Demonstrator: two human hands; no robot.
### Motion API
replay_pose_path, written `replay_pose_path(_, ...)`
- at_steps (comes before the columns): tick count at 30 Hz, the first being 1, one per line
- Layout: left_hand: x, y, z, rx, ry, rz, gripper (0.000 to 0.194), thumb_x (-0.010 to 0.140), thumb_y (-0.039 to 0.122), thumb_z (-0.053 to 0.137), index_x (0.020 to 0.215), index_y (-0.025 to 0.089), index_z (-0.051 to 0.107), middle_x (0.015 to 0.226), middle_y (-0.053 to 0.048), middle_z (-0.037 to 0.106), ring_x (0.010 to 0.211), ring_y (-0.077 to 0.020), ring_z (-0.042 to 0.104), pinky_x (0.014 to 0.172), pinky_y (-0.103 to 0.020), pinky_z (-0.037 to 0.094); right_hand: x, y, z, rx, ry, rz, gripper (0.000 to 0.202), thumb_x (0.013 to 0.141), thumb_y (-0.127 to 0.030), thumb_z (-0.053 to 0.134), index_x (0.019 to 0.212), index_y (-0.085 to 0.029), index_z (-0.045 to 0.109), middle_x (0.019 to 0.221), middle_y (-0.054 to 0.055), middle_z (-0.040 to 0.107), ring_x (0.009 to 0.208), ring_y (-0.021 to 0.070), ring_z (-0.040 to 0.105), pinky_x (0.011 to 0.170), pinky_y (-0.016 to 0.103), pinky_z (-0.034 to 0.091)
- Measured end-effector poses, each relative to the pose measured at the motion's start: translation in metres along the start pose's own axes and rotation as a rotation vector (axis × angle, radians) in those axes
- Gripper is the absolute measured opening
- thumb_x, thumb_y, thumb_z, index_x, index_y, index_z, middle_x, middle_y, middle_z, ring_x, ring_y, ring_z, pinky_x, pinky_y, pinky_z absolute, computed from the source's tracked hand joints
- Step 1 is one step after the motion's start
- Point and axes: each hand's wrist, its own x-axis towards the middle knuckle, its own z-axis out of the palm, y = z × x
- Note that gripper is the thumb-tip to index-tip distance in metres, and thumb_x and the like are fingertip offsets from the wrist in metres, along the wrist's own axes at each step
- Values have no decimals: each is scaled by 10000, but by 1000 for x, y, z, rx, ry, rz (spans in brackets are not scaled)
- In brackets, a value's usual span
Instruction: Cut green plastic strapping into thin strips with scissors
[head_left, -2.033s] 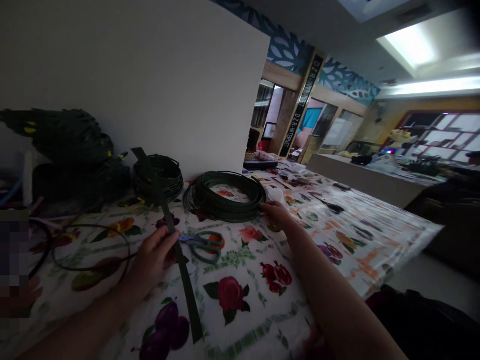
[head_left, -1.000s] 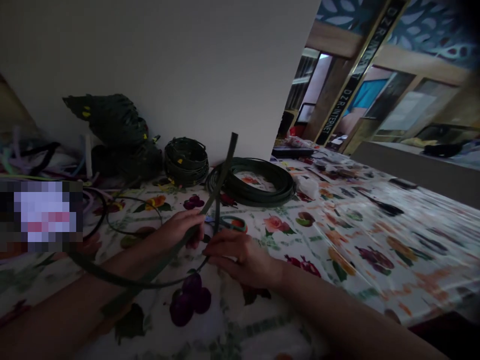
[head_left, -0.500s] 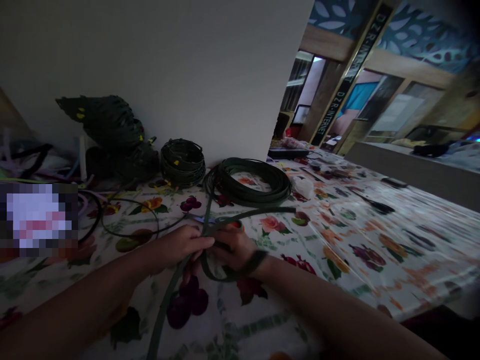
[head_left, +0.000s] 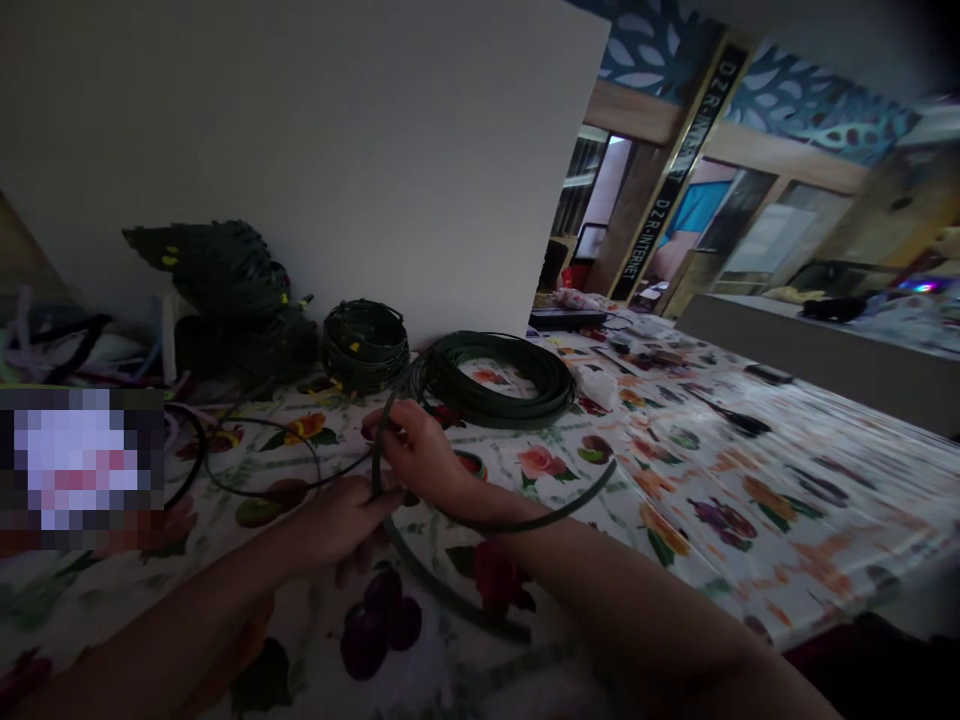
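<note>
My left hand (head_left: pixel 349 525) is closed, pinching a dark green flat plastic strip (head_left: pixel 431 585) between thumb and fingers low over the table. Just above and to the right, my right hand (head_left: pixel 424 455) has its fingers curled against the upright part of the same strip. One end of the strip curves down toward me, while another length bends out to the right across my right forearm. Behind my hands lies a large coil of dark green strip (head_left: pixel 559 400). A ring-shaped orange-and-green thing (head_left: pixel 472 464) shows partly beside my right wrist.
A small round bundle of dark green strip (head_left: pixel 366 350) and a larger woven dark green piece (head_left: pixel 217 270) stand by the white panel (head_left: pixel 360 150). Thin black loops (head_left: pixel 262 490) lie left of my hands. On the right, a dark long-handled object (head_left: pixel 742 422) rests on the fruit-patterned tablecloth (head_left: pixel 645 620).
My right hand has moved up and left along the strip, above my left hand. The strip's end that hung toward me at the left now curves down to the right.
</note>
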Motion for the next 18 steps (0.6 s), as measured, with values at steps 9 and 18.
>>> replay_pose_path(9, 1, 2, 28, -507, -62, -170, 292, 780, 391, 574, 716, 138, 706, 692, -156, 741, 598, -235, 706, 569, -302, 533, 14, 12, 32, -15, 106, 42, 262, 872, -30, 452, 1002, -181, 622, 1011, 66, 599, 987, 193, 582, 873, 322, 486)
replay_pose_path(18, 8, -21, 45, -631, -129, -170, 323, 788, 428, 645, 879, 129, 726, 811, -142, 760, 753, -289, 722, 732, -408, 559, -5, -31, 8, -237, 55, -203, 314, 935, -134, 455, 1219, -173, 584, 1235, 106, 582, 1155, 236, 525, 1023, 374, 416)
